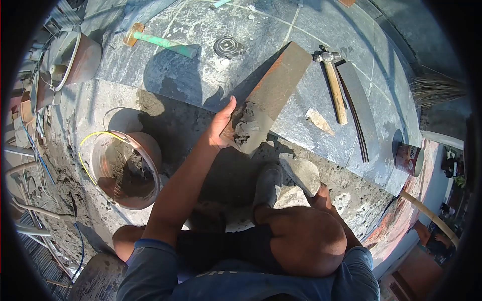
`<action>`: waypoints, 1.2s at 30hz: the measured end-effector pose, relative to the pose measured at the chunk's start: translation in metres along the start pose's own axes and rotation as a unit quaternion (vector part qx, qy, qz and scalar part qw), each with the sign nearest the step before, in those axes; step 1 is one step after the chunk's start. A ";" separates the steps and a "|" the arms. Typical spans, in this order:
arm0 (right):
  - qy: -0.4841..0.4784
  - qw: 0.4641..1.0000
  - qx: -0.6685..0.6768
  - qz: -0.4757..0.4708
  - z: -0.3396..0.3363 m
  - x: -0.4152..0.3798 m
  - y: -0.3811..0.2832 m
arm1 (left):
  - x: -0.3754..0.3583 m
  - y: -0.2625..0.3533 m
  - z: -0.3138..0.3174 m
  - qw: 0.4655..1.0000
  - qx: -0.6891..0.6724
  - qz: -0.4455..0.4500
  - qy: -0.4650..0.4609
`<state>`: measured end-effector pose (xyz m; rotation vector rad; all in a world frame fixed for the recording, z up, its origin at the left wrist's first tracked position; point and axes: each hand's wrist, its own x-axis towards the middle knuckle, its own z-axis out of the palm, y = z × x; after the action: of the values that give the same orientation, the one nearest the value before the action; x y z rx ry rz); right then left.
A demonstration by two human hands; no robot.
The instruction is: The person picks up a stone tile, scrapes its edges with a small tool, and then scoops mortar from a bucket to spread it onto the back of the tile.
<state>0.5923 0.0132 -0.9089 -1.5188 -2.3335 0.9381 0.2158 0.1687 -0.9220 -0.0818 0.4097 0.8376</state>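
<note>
My left hand grips the near end of a long narrow tile strip, thumb up along its edge. The strip slants up to the right, grey on its face with a reddish long edge. A lump of wet mortar sits on its near end. In my right hand, low by my knee, is a trowel with a mortar-smeared blade. The fingers of that hand are partly hidden. Left of my left arm stands a bucket with a yellow-rimmed handle and mortar inside.
On the grey tiled floor lie a mallet with a green handle, a dark round coil, a hammer, dark narrow strips and a pale pointed piece. A can stands right; another bucket is upper left.
</note>
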 end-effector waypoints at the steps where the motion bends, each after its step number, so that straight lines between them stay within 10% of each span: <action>1: 0.026 1.000 0.008 0.005 -0.002 0.002 -0.007 | -0.002 0.000 -0.010 1.000 -0.001 0.010 0.002; 12: -0.028 0.956 0.118 0.268 -0.026 0.040 -0.065 | -0.037 -0.006 -0.067 0.992 -0.008 0.045 0.119; 18: -0.063 0.998 -0.011 0.022 -0.070 0.102 -0.121 | -0.042 -0.035 -0.093 0.971 -0.037 0.126 0.198; 20: -0.094 0.992 -0.085 0.017 -0.096 0.137 -0.172 | -0.051 -0.048 -0.099 0.802 0.324 0.120 0.488; 25: -0.167 0.972 -0.125 -0.111 -0.116 0.184 -0.281 | -0.287 0.052 0.050 0.628 0.758 -0.177 0.008; 28: -0.248 0.944 -0.156 -0.153 -0.097 0.202 -0.343 | -0.435 0.101 0.048 0.745 0.610 0.095 0.253; 31: -0.362 0.890 -0.210 -0.181 -0.058 0.222 -0.392 | -0.524 0.105 -0.065 0.692 0.403 0.424 0.424; 36: -0.409 0.818 -0.268 -0.302 0.026 0.252 -0.437 | -0.468 0.078 -0.165 0.810 0.233 0.415 0.343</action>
<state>0.1391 0.1061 -0.7058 -0.3049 -3.5953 0.8811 -0.1739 -0.1470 -0.8871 0.2895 1.3962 1.5443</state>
